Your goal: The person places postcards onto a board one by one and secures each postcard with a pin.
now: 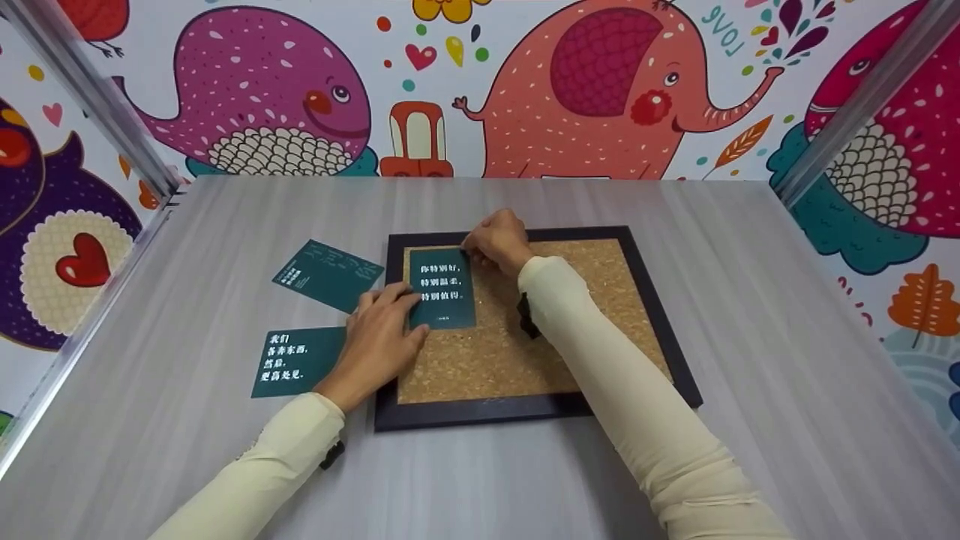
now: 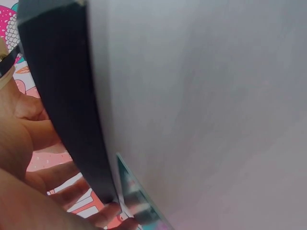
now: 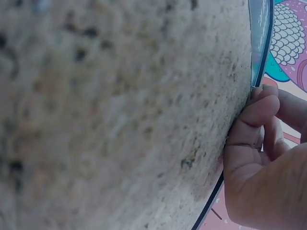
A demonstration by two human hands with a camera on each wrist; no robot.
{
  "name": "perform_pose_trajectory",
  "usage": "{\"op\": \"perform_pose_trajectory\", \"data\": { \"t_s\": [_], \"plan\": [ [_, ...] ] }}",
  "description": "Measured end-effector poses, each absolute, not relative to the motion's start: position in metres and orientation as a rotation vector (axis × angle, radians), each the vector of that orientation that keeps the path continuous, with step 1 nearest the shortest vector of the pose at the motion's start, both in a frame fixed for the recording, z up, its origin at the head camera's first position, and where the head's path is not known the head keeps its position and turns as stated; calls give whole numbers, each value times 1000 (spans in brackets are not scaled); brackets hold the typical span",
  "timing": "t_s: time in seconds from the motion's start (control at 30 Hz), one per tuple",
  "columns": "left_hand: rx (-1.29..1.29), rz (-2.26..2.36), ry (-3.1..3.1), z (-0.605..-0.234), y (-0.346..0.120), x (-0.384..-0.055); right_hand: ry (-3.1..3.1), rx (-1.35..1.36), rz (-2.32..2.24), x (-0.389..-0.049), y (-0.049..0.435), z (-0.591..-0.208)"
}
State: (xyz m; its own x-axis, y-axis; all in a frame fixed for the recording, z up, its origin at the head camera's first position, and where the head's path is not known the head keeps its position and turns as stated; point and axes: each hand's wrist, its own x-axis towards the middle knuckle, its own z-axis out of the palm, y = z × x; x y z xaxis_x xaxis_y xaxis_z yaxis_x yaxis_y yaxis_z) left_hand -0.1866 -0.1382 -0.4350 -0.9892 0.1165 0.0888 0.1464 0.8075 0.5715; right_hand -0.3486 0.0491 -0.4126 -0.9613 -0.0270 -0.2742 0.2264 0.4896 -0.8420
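Observation:
A dark green card (image 1: 442, 307) with white lettering lies on the cork board (image 1: 510, 364), near its upper left. My left hand (image 1: 379, 337) reaches over the frame's left side, fingers fairly straight, fingertips on the card's left edge. In the left wrist view, fingertips (image 2: 108, 213) rest by the dark frame's side. At the card's top right corner, my right hand (image 1: 501, 241) has curled fingers with thumb and fingertips pinched together. The right wrist view shows those fingertips (image 3: 268, 103) right at the card's corner (image 3: 259, 62), close against the cork; the small thing pinched there is hidden.
A raised black frame (image 1: 480, 411) surrounds the cork. Two more green cards lie left of it on the grey table (image 1: 180, 450): a tilted card (image 1: 330, 274) and a lower card (image 1: 296, 364), partly behind my left hand. Metal posts (image 1: 870, 97) and a cartoon-printed wall (image 1: 585, 150) stand behind.

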Motion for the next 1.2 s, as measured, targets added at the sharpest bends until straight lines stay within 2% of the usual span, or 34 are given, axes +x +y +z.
{"op": "perform_pose_trajectory", "data": {
  "t_s": [0.27, 0.8, 1.2],
  "plan": [
    [-206, -944, -2948, -433, -138, -187, 2560, 134, -1400, -348, 46, -412],
    [-184, -942, -2945, -433, -136, -187, 2781, -226, -1069, -337, 43, -407],
    [-196, -933, -2949, -436, -136, -186, 2901, -384, -844, -337, 49, -415]
  ]
}}
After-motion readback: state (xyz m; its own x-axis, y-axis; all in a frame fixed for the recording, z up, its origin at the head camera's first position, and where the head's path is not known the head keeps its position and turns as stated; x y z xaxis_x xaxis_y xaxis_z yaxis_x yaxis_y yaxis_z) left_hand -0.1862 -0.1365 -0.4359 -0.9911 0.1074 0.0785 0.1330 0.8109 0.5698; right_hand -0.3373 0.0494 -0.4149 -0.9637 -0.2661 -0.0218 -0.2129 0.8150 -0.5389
